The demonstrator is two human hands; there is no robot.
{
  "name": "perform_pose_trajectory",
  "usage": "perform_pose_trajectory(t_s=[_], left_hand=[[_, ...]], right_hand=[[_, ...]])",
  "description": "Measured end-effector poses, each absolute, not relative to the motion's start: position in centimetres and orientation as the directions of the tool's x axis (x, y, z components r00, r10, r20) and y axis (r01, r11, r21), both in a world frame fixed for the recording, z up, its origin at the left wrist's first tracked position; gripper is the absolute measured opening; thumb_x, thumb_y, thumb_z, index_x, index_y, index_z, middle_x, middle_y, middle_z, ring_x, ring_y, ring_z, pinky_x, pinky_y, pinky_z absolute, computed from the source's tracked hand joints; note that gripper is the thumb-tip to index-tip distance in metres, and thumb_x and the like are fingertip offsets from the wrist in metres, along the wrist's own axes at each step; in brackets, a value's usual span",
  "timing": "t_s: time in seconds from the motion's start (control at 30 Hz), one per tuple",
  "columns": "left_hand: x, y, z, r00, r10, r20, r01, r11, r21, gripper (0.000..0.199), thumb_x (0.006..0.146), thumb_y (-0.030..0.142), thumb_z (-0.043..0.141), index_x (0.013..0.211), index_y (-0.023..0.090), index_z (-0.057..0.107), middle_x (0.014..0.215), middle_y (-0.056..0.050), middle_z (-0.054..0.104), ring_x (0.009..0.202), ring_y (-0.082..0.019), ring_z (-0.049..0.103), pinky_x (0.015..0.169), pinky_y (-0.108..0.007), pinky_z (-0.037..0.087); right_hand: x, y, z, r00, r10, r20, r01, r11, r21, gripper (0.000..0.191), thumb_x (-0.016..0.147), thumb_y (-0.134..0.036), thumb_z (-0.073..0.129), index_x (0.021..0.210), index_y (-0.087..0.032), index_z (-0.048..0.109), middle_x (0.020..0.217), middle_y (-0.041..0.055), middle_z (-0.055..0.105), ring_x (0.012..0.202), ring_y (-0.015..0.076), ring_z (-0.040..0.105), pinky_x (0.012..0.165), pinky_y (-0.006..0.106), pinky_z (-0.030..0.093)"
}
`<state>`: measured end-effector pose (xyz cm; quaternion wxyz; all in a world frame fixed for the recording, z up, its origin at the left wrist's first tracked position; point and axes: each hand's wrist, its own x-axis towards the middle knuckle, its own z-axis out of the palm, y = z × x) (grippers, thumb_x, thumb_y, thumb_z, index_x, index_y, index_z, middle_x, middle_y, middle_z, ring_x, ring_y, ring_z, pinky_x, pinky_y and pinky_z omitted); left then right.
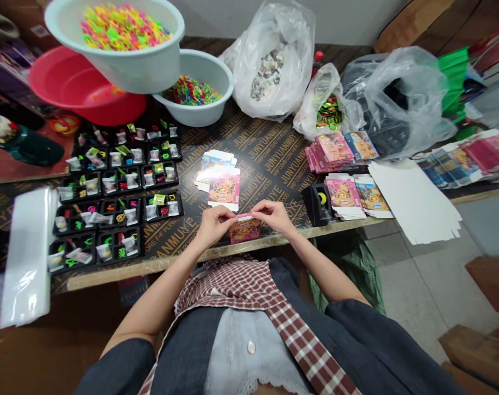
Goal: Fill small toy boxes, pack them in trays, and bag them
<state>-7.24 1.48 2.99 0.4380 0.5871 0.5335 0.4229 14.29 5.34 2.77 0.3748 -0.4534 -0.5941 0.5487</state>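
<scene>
A small pink printed cardboard box (245, 231) stands at the table's front edge, its top flap facing me. My left hand (215, 224) pinches the flap's left end between thumb and fingers. At the right end, my right hand (276, 217) pinches the same flap. Just beyond my hands lies a flat pink carton (224, 190), partly over blue cartons (215, 161). To the left, several black plastic trays (163, 205) in rows hold small colourful pieces and little wrapped packets.
Tubs (206, 116) of colourful plastic pieces stand at the back left, one above a red basin (85, 93). Clear bags (274, 66) sit at the back. Stacked cartons (343, 197), a black tray (317, 204) and white sheets (416, 200) lie right; plastic sleeves (27, 258) overhang the left edge.
</scene>
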Motion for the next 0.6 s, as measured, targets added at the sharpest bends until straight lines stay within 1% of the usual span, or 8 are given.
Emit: perform_pose_trajectory(t_s=[0.13, 0.23, 0.3, 0.37, 0.43, 0.47, 0.53, 0.6], left_hand=[[-7.3, 0.3, 2.8, 0.174, 0.958, 0.229, 0.469, -0.285, 0.836, 0.016, 0.082, 0.030, 0.064, 0.069, 0.022, 0.069, 0.083, -0.007, 0.073, 0.079, -0.020, 0.065, 0.074, -0.033, 0.052], [-7.3, -0.2, 2.7, 0.237, 0.926, 0.295, 0.571, -0.378, 0.729, 0.025, 0.088, 0.025, 0.052, 0.068, 0.022, 0.065, 0.084, -0.008, 0.071, 0.079, -0.020, 0.064, 0.074, -0.034, 0.052], [-7.0, -0.1, 2.7, 0.279, 0.910, 0.306, 0.610, -0.414, 0.676, 0.025, 0.090, 0.028, 0.052, 0.068, 0.022, 0.064, 0.082, -0.008, 0.070, 0.078, -0.020, 0.063, 0.073, -0.033, 0.051], [-6.3, 0.3, 2.8, 0.330, 0.898, 0.290, 0.640, -0.439, 0.631, 0.021, 0.090, 0.032, 0.053, 0.077, 0.021, 0.066, 0.082, -0.008, 0.069, 0.078, -0.021, 0.063, 0.072, -0.033, 0.051], [-5.3, 0.8, 2.8, 0.400, 0.880, 0.255, 0.652, -0.469, 0.596, 0.021, 0.091, 0.032, 0.051, 0.096, 0.021, 0.069, 0.086, -0.008, 0.068, 0.078, -0.022, 0.064, 0.070, -0.032, 0.050], [-4.8, 1.1, 2.8, 0.431, 0.869, 0.241, 0.650, -0.485, 0.585, 0.025, 0.092, 0.031, 0.048, 0.106, 0.022, 0.068, 0.089, -0.007, 0.069, 0.079, -0.022, 0.064, 0.070, -0.032, 0.050], [-3.9, 1.8, 3.0, 0.450, 0.861, 0.238, 0.658, -0.500, 0.564, 0.036, 0.093, 0.026, 0.043, 0.123, 0.024, 0.063, 0.093, -0.007, 0.068, 0.080, -0.022, 0.064, 0.068, -0.030, 0.049], [-3.3, 2.5, 3.3, 0.425, 0.867, 0.260, 0.697, -0.497, 0.517, 0.043, 0.094, 0.025, 0.042, 0.134, 0.026, 0.057, 0.092, -0.007, 0.065, 0.077, -0.022, 0.063, 0.063, -0.029, 0.046]], right_hand=[[15.0, 5.3, 2.4, -0.360, 0.933, -0.017, 0.140, 0.036, -0.990, 0.026, 0.071, -0.049, 0.080, 0.072, -0.023, 0.077, 0.078, 0.0044, 0.073, 0.075, 0.0205, 0.067, 0.074, 0.037, 0.054], [15.5, 4.7, 1.6, -0.407, 0.910, 0.080, 0.155, 0.155, -0.976, 0.027, 0.077, -0.051, 0.075, 0.078, -0.024, 0.078, 0.089, 0.0063, 0.076, 0.085, 0.0229, 0.070, 0.085, 0.043, 0.055], [15.4, 4.0, 1.2, -0.411, 0.900, 0.148, 0.200, 0.247, -0.948, 0.029, 0.084, -0.052, 0.069, 0.079, -0.025, 0.077, 0.094, 0.0079, 0.076, 0.089, 0.0239, 0.070, 0.089, 0.046, 0.055], [15.2, 3.2, 1.0, -0.417, 0.889, 0.188, 0.267, 0.318, -0.910, 0.032, 0.091, -0.052, 0.060, 0.083, -0.026, 0.077, 0.099, 0.0090, 0.076, 0.093, 0.0242, 0.069, 0.092, 0.047, 0.054], [15.7, 2.8, 1.2, -0.446, 0.872, 0.205, 0.337, 0.375, -0.864, 0.032, 0.092, -0.052, 0.058, 0.091, -0.026, 0.077, 0.108, 0.0092, 0.074, 0.102, 0.0245, 0.067, 0.097, 0.047, 0.052], [16.4, 2.7, 1.5, -0.444, 0.871, 0.210, 0.381, 0.395, -0.836, 0.030, 0.092, -0.051, 0.060, 0.096, -0.026, 0.077, 0.115, 0.0093, 0.072, 0.107, 0.0247, 0.065, 0.099, 0.046, 0.051], [19.3, 2.7, 2.1, -0.342, 0.912, 0.227, 0.509, 0.383, -0.771, 0.030, 0.090, -0.048, 0.064, 0.106, -0.026, 0.075, 0.123, 0.0096, 0.068, 0.115, 0.0255, 0.060, 0.104, 0.046, 0.047], [23.7, 2.5, 2.5, -0.075, 0.960, 0.270, 0.656, 0.251, -0.712, 0.028, 0.091, -0.043, 0.062, 0.111, -0.026, 0.074, 0.120, 0.0103, 0.065, 0.116, 0.0262, 0.057, 0.105, 0.047, 0.045]])
